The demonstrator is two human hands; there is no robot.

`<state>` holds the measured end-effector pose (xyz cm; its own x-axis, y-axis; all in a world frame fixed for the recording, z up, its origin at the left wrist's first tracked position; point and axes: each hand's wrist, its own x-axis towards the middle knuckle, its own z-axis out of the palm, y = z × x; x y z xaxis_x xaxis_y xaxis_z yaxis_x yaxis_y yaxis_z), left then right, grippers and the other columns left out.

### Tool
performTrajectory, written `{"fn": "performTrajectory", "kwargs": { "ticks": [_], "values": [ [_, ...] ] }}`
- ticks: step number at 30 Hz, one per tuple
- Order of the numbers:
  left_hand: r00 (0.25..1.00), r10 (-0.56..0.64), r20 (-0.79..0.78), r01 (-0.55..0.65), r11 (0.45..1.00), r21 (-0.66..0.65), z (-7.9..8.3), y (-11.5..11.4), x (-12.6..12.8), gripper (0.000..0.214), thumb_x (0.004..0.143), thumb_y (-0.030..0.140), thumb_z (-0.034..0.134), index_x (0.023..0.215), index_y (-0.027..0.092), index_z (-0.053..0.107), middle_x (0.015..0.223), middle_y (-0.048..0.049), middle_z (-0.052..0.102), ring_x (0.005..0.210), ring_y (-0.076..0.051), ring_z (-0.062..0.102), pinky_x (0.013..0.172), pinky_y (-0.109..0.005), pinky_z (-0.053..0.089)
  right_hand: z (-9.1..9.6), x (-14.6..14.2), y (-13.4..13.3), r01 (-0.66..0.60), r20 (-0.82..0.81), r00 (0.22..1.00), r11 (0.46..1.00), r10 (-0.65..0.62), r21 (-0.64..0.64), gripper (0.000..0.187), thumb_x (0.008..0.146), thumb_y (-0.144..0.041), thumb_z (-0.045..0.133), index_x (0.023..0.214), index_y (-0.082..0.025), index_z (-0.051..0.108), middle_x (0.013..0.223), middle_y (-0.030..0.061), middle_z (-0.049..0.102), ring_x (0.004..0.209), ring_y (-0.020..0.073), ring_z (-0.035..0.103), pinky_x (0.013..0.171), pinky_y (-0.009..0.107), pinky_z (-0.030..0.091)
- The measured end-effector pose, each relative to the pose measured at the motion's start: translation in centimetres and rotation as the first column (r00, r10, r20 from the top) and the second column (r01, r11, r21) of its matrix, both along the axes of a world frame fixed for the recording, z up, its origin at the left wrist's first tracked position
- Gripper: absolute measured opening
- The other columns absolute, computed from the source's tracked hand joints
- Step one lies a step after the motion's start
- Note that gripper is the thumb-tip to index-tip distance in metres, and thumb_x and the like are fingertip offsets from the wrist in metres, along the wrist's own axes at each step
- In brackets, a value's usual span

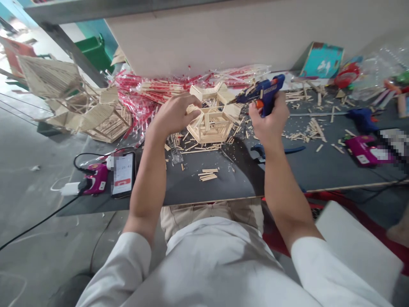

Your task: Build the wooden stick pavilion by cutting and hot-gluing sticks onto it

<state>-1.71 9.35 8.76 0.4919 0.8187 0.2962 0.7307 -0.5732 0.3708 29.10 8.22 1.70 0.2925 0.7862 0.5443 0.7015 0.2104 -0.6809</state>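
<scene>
A small hexagonal model made of wooden sticks point(211, 123) stands on the dark table point(243, 179). My left hand point(174, 113) is closed on its left upper edge, fingers curled over the sticks. My right hand point(270, 117) grips a blue glue gun point(262, 94), whose nozzle points left at the top right of the model. Short loose sticks point(208, 174) lie on the table in front of the model.
A phone point(123, 174) and a pink device point(97, 179) with cables lie at the left table edge. Red-wrapped stick packets point(150, 91) and larger stick structures point(79, 106) fill the back left. Blue pliers point(277, 150), a second glue gun point(361, 119) and a pink box point(367, 151) lie right.
</scene>
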Motion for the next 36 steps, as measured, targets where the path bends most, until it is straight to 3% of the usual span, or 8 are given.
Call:
{"fn": "performTrajectory", "kwargs": {
  "ticks": [4, 9, 11, 19, 36],
  "values": [
    [0.999, -0.045, -0.011, 0.045, 0.999, -0.022, -0.7, 0.5, 0.7, 0.033, 0.099, 0.037, 0.062, 0.125, 0.022, 0.077, 0.126, -0.0102, 0.074, 0.115, -0.029, 0.068, 0.106, -0.044, 0.052, 1.1, 0.0, -0.2, -0.051, 0.087, 0.995, 0.998, 0.053, -0.023, 0.027, 0.095, -0.045, 0.072, 0.114, -0.029, 0.062, 0.112, 0.0083, 0.071, 0.111, 0.0301, 0.068, 0.095, 0.047, 0.059],
    [0.996, -0.090, -0.014, 0.090, 0.996, -0.023, -1.3, 1.1, 0.6, 0.032, 0.098, 0.037, 0.060, 0.121, 0.024, 0.078, 0.126, -0.0078, 0.075, 0.116, -0.028, 0.069, 0.105, -0.044, 0.052, 1.9, -0.2, 2.2, -0.300, 0.253, 0.926, 0.953, 0.279, 0.048, 0.032, 0.094, -0.044, 0.075, 0.120, -0.032, 0.062, 0.119, 0.0082, 0.072, 0.114, 0.0316, 0.064, 0.103, 0.050, 0.055],
    [0.993, -0.120, -0.002, 0.119, 0.992, -0.039, -1.4, 1.3, 0.5, 0.033, 0.098, 0.038, 0.059, 0.121, 0.025, 0.078, 0.126, -0.0074, 0.075, 0.117, -0.028, 0.069, 0.105, -0.044, 0.052, 2.0, -0.3, 3.2, -0.346, 0.277, 0.905, 0.938, 0.324, 0.035, 0.035, 0.094, -0.048, 0.075, 0.123, -0.033, 0.061, 0.122, 0.0085, 0.072, 0.118, 0.0332, 0.063, 0.104, 0.052, 0.055],
    [0.989, -0.143, 0.025, 0.145, 0.985, -0.099, -1.4, 1.7, 0.3, 0.032, 0.095, 0.035, 0.062, 0.120, 0.024, 0.079, 0.128, -0.0073, 0.074, 0.125, -0.030, 0.066, 0.113, -0.048, 0.049, 1.6, -0.5, 2.9, -0.310, 0.241, 0.917, 0.948, 0.318, -0.069, 0.042, 0.091, -0.065, 0.072, 0.115, -0.031, 0.065, 0.116, 0.0108, 0.073, 0.118, 0.0352, 0.067, 0.101, 0.049, 0.056],
    [0.991, -0.133, 0.008, 0.133, 0.983, -0.124, -1.1, 1.3, 0.7, 0.031, 0.094, 0.032, 0.061, 0.118, 0.021, 0.078, 0.122, -0.0092, 0.073, 0.123, -0.031, 0.062, 0.112, -0.047, 0.049, 1.2, -0.8, 2.5, -0.324, 0.250, 0.909, 0.943, 0.334, -0.081, 0.042, 0.093, -0.068, 0.069, 0.111, -0.030, 0.065, 0.106, 0.0105, 0.072, 0.114, 0.0345, 0.069, 0.097, 0.047, 0.059]
  ]
}}
